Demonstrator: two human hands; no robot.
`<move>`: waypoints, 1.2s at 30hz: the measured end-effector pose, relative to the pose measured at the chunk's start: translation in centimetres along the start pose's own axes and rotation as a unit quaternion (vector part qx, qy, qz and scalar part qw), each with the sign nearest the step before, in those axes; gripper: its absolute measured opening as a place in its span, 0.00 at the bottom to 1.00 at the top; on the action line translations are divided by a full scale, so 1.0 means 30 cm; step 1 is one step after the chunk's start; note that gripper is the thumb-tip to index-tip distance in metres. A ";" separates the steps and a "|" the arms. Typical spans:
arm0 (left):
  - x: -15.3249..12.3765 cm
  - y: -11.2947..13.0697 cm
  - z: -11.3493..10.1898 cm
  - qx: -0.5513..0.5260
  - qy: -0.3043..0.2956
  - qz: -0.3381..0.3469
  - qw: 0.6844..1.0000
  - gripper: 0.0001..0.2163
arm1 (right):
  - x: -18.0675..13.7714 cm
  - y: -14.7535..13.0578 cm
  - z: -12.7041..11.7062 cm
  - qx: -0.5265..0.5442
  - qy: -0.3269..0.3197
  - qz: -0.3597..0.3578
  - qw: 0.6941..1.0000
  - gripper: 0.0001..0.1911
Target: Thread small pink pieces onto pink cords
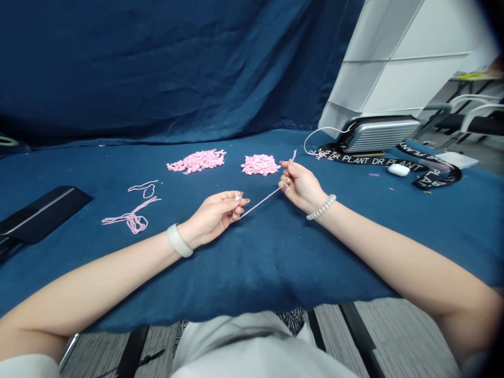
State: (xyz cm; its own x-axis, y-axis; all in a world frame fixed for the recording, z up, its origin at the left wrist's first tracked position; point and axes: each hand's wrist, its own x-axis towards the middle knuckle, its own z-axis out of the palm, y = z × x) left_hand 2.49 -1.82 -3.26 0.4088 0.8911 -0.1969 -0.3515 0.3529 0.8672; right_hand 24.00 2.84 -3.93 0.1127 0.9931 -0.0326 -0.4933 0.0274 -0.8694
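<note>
A thin pink strand of yarn (260, 201) runs taut between my two hands above the blue cloth. My left hand (220, 211) pinches its lower end, fingers closed. Higher and to the right, my right hand (300, 184) grips the other end, and a short tail pokes up above the fingertips. Just beyond my hands lie two heaps of small knotted pink yarn pieces, a wider left heap (199, 161) and a rounder right heap (260, 165). Left of my left hand, a loose bundle of pink yarn strands (134, 220) rests near a single curled strand (145, 187).
A black flat object (43, 212) sits at the left edge. At the back right are a silver ribbed case (381, 134) with a white cable (315, 137), a black lettered strap (366, 160) and a small white case (398, 169). Blue cloth (236, 273) covers the table.
</note>
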 end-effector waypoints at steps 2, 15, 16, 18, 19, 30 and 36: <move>0.001 -0.003 -0.003 -0.001 0.009 -0.008 1.000 0.04 | 0.003 -0.007 -0.005 -0.004 -0.005 -0.010 1.000 0.06; -0.003 -0.006 -0.008 -0.032 -0.027 -0.081 0.996 0.03 | 0.040 0.009 -0.041 -0.077 -0.026 -0.050 0.995 0.06; -0.004 -0.005 -0.009 -0.024 -0.034 -0.084 0.996 0.03 | 0.038 0.009 -0.039 -0.086 -0.027 -0.049 0.995 0.06; -0.005 -0.006 -0.012 -0.012 -0.037 -0.078 0.996 0.03 | 0.032 0.005 -0.034 -0.101 -0.032 -0.048 0.993 0.06; -0.005 -0.006 -0.014 -0.010 -0.037 -0.072 0.997 0.03 | 0.029 0.002 -0.031 -0.108 -0.036 -0.046 0.992 0.06; -0.007 -0.009 -0.001 -0.021 -0.014 -0.009 1.000 0.01 | 0.073 -0.014 -0.079 -0.204 -0.051 -0.067 0.975 0.05; -0.014 -0.031 0.009 0.031 -0.017 0.035 0.999 0.04 | 0.001 0.011 -0.015 -0.196 -0.081 -0.044 0.976 0.08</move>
State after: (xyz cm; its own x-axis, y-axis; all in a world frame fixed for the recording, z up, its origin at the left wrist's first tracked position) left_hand 2.88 -2.60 -3.85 0.4128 0.9029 -0.1197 -0.3283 0.2700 0.9052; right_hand 24.23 2.84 -4.45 -0.0134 0.9947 0.1018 -0.1158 0.0996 -0.9883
